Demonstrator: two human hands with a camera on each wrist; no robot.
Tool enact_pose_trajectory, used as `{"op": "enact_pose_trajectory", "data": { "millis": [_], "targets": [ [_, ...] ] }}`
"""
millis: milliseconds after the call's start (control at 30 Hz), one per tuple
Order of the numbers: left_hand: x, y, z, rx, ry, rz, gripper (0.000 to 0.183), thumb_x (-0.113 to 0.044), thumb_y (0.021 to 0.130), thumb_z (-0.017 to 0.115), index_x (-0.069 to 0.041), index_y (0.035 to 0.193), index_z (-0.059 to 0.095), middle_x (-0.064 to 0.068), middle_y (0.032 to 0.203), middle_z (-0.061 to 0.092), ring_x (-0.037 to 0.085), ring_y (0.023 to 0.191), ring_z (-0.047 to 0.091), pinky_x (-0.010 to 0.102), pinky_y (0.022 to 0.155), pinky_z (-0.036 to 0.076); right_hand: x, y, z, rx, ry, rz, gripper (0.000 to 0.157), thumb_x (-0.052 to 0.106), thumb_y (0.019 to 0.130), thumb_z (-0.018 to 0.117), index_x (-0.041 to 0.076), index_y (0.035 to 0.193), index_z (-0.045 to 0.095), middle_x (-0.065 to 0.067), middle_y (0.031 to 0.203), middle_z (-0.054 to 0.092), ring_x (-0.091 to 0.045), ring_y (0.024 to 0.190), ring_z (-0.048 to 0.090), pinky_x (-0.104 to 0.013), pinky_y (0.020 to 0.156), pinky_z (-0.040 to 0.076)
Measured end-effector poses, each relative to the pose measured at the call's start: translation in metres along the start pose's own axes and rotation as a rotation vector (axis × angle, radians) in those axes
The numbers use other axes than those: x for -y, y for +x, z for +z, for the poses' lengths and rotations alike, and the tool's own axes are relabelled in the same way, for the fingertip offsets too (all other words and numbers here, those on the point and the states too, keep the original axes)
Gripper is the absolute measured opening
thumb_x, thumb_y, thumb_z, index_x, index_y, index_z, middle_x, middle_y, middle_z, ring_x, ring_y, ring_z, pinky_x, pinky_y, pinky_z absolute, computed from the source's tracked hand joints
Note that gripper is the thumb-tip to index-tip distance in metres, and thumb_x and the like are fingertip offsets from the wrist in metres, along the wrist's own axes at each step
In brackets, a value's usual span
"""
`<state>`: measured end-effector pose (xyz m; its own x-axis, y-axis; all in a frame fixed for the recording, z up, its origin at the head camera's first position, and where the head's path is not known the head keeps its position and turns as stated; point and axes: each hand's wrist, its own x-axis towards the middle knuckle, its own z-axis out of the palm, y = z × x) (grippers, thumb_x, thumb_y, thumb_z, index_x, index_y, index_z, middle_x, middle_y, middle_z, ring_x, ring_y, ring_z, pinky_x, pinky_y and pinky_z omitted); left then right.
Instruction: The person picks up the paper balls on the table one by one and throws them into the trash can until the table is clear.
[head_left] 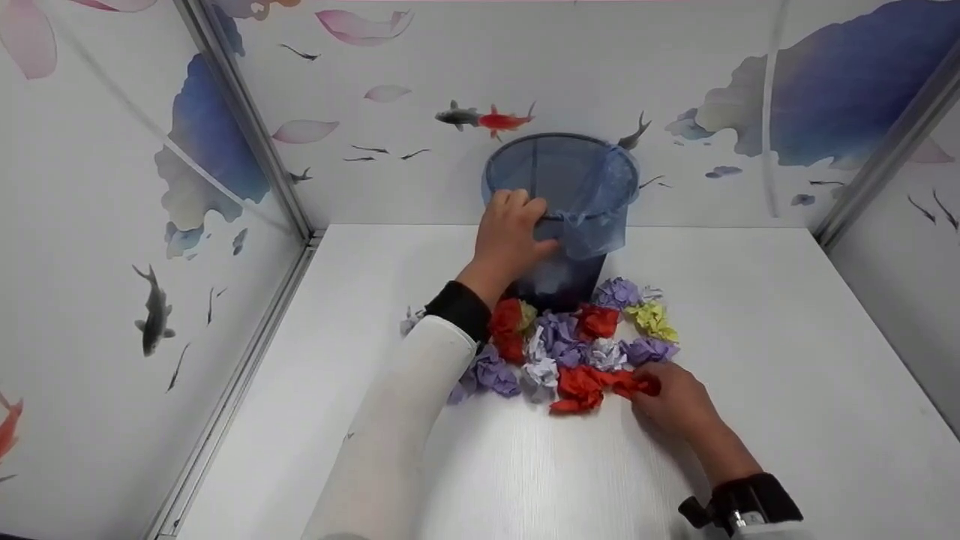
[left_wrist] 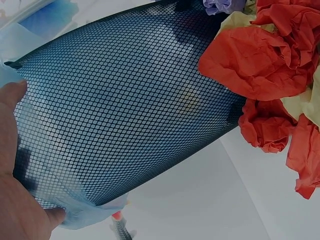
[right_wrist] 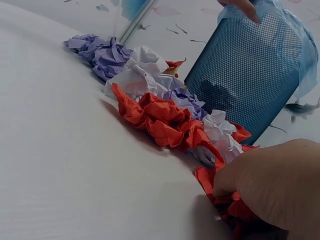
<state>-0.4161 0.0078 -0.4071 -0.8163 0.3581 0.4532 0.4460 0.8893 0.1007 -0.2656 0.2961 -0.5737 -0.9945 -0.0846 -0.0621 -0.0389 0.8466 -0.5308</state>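
A dark mesh wastebasket (head_left: 559,274) with a blue plastic liner (head_left: 600,231) folded over its rim stands at the back of the table. My left hand (head_left: 506,236) grips the near left of its rim, fingers over the edge and thumb on the outside, as the left wrist view also shows. In front of the basket, my right hand (head_left: 679,401) pinches a crumpled red paper (right_wrist: 204,177) at the right end of the heap. Its fingertips are partly hidden by the paper. Another red paper ball (head_left: 581,390) lies just left of it.
Crumpled papers are heaped against the basket's foot: purple (head_left: 495,371), white (head_left: 540,371), yellow (head_left: 652,321) and red (head_left: 506,330) ones. My left sleeve covers part of the heap's left side. Printed panels (head_left: 405,180) enclose the white table (head_left: 765,315) at the back and sides.
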Motion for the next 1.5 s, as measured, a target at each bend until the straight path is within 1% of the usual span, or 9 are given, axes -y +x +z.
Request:
{"op": "enact_pose_trajectory", "data": {
  "millis": [167, 333, 467, 733, 867, 1067, 1267, 1467, 1500],
  "targets": [
    [0.002, 0.001, 0.001, -0.008, 0.015, 0.001, 0.05, -0.058, 0.089, 0.073, -0.019, 0.119, 0.063, 0.003, 0.105, 0.053, 0.025, 0.113, 0.049, 0.037, 0.099, 0.042, -0.001, 0.002, 0.001, -0.005, 0.007, 0.019, 0.017, 0.02, 0.088, 0.074, 0.014, 0.104, 0.072, -0.009, 0.102, 0.065, -0.025, 0.091, 0.057, -0.04, 0.076, 0.049],
    [0.003, 0.001, 0.001, -0.01, 0.027, 0.005, 0.049, -0.058, 0.089, 0.074, -0.018, 0.117, 0.063, 0.004, 0.105, 0.055, 0.026, 0.115, 0.051, 0.038, 0.102, 0.042, -0.004, 0.004, 0.003, 0.001, 0.051, 0.046, 0.015, 0.019, 0.089, 0.073, 0.015, 0.103, 0.07, -0.008, 0.098, 0.064, -0.025, 0.089, 0.056, -0.035, 0.073, 0.047],
    [0.004, 0.001, 0.002, -0.012, 0.028, 0.011, 0.048, -0.057, 0.089, 0.074, -0.017, 0.115, 0.063, 0.004, 0.104, 0.055, 0.026, 0.115, 0.051, 0.038, 0.104, 0.041, -0.009, 0.004, 0.004, -0.003, 0.103, 0.051, 0.011, 0.018, 0.089, 0.071, 0.016, 0.1, 0.069, -0.006, 0.097, 0.065, -0.024, 0.088, 0.055, -0.033, 0.072, 0.046],
    [0.002, 0.0, 0.003, -0.007, 0.002, 0.0, 0.049, -0.056, 0.089, 0.074, -0.017, 0.117, 0.064, 0.004, 0.104, 0.055, 0.026, 0.115, 0.051, 0.038, 0.103, 0.043, -0.015, 0.0, 0.003, -0.012, 0.115, 0.003, 0.005, 0.014, 0.091, 0.068, 0.016, 0.094, 0.065, -0.006, 0.089, 0.061, -0.023, 0.084, 0.053, -0.034, 0.07, 0.042],
    [0.001, -0.001, 0.001, 0.003, 0.005, 0.006, 0.05, -0.057, 0.089, 0.073, -0.017, 0.118, 0.064, 0.004, 0.104, 0.054, 0.026, 0.115, 0.05, 0.038, 0.103, 0.042, -0.014, -0.003, 0.002, -0.011, 0.124, 0.019, 0.005, 0.013, 0.09, 0.068, 0.015, 0.093, 0.064, -0.006, 0.088, 0.061, -0.023, 0.083, 0.052, -0.034, 0.07, 0.042],
    [0.0, 0.0, -0.001, 0.006, 0.018, 0.002, 0.051, -0.057, 0.09, 0.073, -0.018, 0.12, 0.063, 0.004, 0.105, 0.054, 0.025, 0.115, 0.05, 0.037, 0.102, 0.043, -0.017, -0.003, -0.001, -0.008, 0.147, 0.012, 0.006, 0.013, 0.09, 0.069, 0.014, 0.093, 0.064, -0.007, 0.091, 0.062, -0.023, 0.084, 0.053, -0.034, 0.071, 0.043],
    [-0.001, 0.001, -0.002, 0.014, 0.003, -0.005, 0.049, -0.056, 0.09, 0.073, -0.018, 0.12, 0.063, 0.003, 0.107, 0.055, 0.025, 0.117, 0.05, 0.036, 0.102, 0.044, -0.019, -0.005, -0.001, -0.032, 0.173, 0.026, 0.006, 0.014, 0.09, 0.069, 0.013, 0.093, 0.065, -0.007, 0.092, 0.064, -0.023, 0.085, 0.054, -0.034, 0.072, 0.044],
    [-0.001, 0.0, -0.003, 0.024, 0.011, -0.003, 0.051, -0.057, 0.09, 0.073, -0.018, 0.12, 0.062, 0.004, 0.106, 0.053, 0.026, 0.117, 0.049, 0.036, 0.101, 0.043, -0.016, -0.006, 0.002, -0.05, 0.195, 0.06, 0.007, 0.014, 0.088, 0.069, 0.013, 0.094, 0.066, -0.007, 0.095, 0.067, -0.022, 0.086, 0.056, -0.032, 0.072, 0.046],
    [-0.001, 0.0, -0.004, 0.025, 0.013, -0.003, 0.051, -0.057, 0.09, 0.073, -0.017, 0.12, 0.062, 0.004, 0.106, 0.053, 0.026, 0.117, 0.049, 0.036, 0.102, 0.043, -0.015, -0.006, 0.002, -0.05, 0.197, 0.055, 0.007, 0.013, 0.088, 0.069, 0.013, 0.094, 0.066, -0.007, 0.095, 0.067, -0.022, 0.086, 0.056, -0.032, 0.072, 0.046]
  ]
}}
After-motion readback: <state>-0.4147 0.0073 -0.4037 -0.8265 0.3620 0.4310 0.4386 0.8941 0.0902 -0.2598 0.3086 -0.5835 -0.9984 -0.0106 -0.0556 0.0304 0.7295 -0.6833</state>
